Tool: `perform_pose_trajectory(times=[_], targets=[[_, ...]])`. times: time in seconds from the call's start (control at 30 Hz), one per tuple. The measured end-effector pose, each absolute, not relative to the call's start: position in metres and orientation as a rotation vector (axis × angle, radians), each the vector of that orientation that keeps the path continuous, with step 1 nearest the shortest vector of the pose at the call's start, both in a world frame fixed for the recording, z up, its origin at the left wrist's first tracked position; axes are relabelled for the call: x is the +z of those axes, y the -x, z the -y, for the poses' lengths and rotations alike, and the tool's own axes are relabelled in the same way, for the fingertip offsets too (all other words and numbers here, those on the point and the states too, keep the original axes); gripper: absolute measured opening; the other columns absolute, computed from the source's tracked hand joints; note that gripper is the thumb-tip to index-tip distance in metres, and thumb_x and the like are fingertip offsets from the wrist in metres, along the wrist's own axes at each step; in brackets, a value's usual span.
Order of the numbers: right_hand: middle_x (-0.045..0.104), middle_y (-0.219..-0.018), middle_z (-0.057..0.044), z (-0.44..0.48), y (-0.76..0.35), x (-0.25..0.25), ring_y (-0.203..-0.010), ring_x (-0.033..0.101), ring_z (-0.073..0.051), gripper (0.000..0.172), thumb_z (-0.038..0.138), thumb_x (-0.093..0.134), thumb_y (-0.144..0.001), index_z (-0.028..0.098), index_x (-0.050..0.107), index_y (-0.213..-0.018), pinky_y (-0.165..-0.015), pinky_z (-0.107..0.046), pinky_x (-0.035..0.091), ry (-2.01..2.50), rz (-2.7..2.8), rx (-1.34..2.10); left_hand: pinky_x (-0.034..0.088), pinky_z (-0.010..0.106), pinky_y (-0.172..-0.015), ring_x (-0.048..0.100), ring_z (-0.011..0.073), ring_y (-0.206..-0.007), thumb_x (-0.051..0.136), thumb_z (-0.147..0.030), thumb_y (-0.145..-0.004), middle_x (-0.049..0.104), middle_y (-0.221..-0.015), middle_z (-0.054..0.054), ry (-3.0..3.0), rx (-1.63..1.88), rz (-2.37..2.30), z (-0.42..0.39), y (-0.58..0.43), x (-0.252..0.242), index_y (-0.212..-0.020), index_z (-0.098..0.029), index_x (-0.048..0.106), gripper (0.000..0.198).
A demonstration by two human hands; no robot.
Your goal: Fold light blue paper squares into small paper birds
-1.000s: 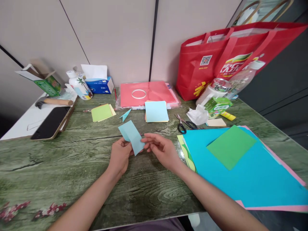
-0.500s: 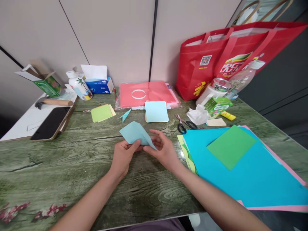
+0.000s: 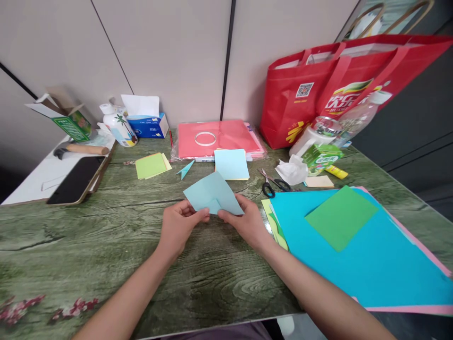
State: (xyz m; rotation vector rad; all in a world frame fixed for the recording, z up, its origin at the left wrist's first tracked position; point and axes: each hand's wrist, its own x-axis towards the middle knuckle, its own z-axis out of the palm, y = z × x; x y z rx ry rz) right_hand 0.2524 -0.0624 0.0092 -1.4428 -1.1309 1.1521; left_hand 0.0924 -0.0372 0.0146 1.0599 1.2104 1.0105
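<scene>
Between my two hands, above the green wood-grain table [image 3: 116, 250], is a light blue paper [image 3: 212, 191] with one corner pointing away from me. My left hand [image 3: 182, 222] pinches its lower left edge, thumb on top. The lower right edge is gripped by my right hand [image 3: 249, 222], its thumb near the bottom and its fingers behind the sheet. Just beyond the paper lie a stack of light blue squares [image 3: 231, 164] and a small folded blue piece [image 3: 186, 169]. Black-handled scissors [image 3: 269, 185] rest right of the stack.
Large blue sheets [image 3: 357, 264] with a green square [image 3: 341, 217] lie at the right. Behind stand a red bag [image 3: 293, 104], a tissue box [image 3: 148, 126] and a white bottle [image 3: 118, 125]. Red paper packs [image 3: 219, 134] lie at the back; a phone [image 3: 76, 182] is at the left.
The paper has opened out flatter and turned to face me more, shifting slightly right. My right hand's fingers have gone from spread beside the sheet to gripping behind its right edge.
</scene>
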Motion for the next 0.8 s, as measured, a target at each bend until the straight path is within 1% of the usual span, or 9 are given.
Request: perform_pose_trajectory(times=[0.17, 0.27, 0.37, 0.43, 0.5, 0.53, 0.57, 0.7, 0.8], targets=[[0.068, -0.086, -0.003, 0.061, -0.255, 0.008, -0.073, 0.062, -0.018, 0.034, 0.027, 0.067, -0.063, 0.017, 0.059, -0.094, -0.057, -0.027, 0.048, 1.448, 1.116, 1.168, 0.057, 0.029, -0.065, 0.067, 0.0177, -0.06, 0.084, -0.032, -0.052, 0.072, -0.067, 0.005, -0.993, 0.973, -1.172, 0.035, -0.09, 0.021, -0.069, -0.013, 0.07, 0.029], [0.067, -0.083, -0.002, 0.06, -0.258, 0.009, -0.07, 0.06, -0.017, 0.035, 0.027, 0.068, -0.061, 0.017, 0.059, -0.093, -0.057, -0.027, 0.047, 1.447, 1.096, 1.169, 0.058, 0.031, -0.069, 0.069, 0.0195, -0.065, 0.082, -0.034, -0.056, 0.072, -0.069, 0.005, -0.998, 0.957, -1.118, 0.034, -0.087, 0.022, -0.071, -0.013, 0.069, 0.028], [0.065, -0.073, 0.0, 0.059, -0.259, 0.011, -0.065, 0.059, -0.016, 0.027, 0.029, 0.069, -0.06, 0.018, 0.06, -0.083, -0.057, -0.027, 0.046, 1.453, 1.074, 1.186, 0.058, 0.035, -0.074, 0.069, 0.0212, -0.071, 0.078, -0.038, -0.062, 0.07, -0.065, 0.004, -1.028, 0.956, -1.086, 0.032, -0.086, 0.021, -0.068, -0.014, 0.067, 0.027], [0.063, -0.064, 0.001, 0.059, -0.259, 0.011, -0.06, 0.058, -0.016, 0.022, 0.03, 0.07, -0.061, 0.018, 0.059, -0.075, -0.057, -0.028, 0.046, 1.454, 1.047, 1.206, 0.057, 0.035, -0.077, 0.069, 0.0212, -0.075, 0.076, -0.038, -0.064, 0.072, -0.072, 0.005, -1.054, 0.964, -1.071, 0.031, -0.087, 0.02, -0.075, -0.014, 0.068, 0.028], [0.062, -0.06, 0.002, 0.061, -0.256, 0.01, -0.058, 0.058, -0.016, 0.021, 0.032, 0.071, -0.061, 0.018, 0.059, -0.071, -0.058, -0.029, 0.046, 1.444, 1.016, 1.238, 0.055, 0.033, -0.079, 0.068, 0.0211, -0.08, 0.076, -0.038, -0.064, 0.073, -0.085, 0.006, -1.103, 0.949, -1.058, 0.032, -0.09, 0.019, -0.088, -0.014, 0.068, 0.035], [0.063, -0.06, 0.001, 0.062, -0.255, 0.009, -0.058, 0.058, -0.016, 0.022, 0.032, 0.072, -0.061, 0.017, 0.06, -0.071, -0.058, -0.029, 0.047, 1.43, 1.007, 1.261, 0.054, 0.032, -0.078, 0.068, 0.0211, -0.081, 0.076, -0.037, -0.063, 0.073, -0.089, 0.007, -1.14, 0.929, -1.074, 0.033, -0.091, 0.018, -0.092, -0.014, 0.068, 0.038], [0.064, -0.061, 0.001, 0.063, -0.253, 0.008, -0.058, 0.059, -0.016, 0.023, 0.033, 0.072, -0.061, 0.017, 0.06, -0.073, -0.059, -0.029, 0.047, 1.407, 1.007, 1.298, 0.054, 0.03, -0.074, 0.067, 0.0209, -0.08, 0.076, -0.037, -0.062, 0.073, -0.089, 0.007, -1.185, 0.904, -1.112, 0.034, -0.091, 0.016, -0.09, -0.013, 0.068, 0.038], [0.067, -0.07, -0.002, 0.066, -0.249, 0.002, -0.066, 0.062, -0.017, 0.026, 0.037, 0.072, -0.065, 0.017, 0.063, -0.079, -0.064, -0.031, 0.049, 1.263, 1.081, 1.442, 0.048, 0.025, -0.052, 0.062, 0.0182, -0.057, 0.071, -0.039, -0.064, 0.069, -0.062, 0.003, -1.353, 0.829, -1.381, 0.035, -0.09, 0.011, -0.064, -0.013, 0.063, 0.028], [0.068, -0.081, -0.003, 0.063, -0.251, -0.001, -0.075, 0.063, -0.018, 0.024, 0.037, 0.07, -0.067, 0.018, 0.06, -0.08, -0.071, -0.031, 0.05, 1.23, 1.084, 1.363, 0.045, 0.024, -0.048, 0.061, 0.018, -0.052, 0.07, -0.035, -0.064, 0.067, -0.055, 0.002, -1.393, 0.811, -1.43, 0.034, -0.087, 0.012, -0.06, -0.013, 0.061, 0.024]])
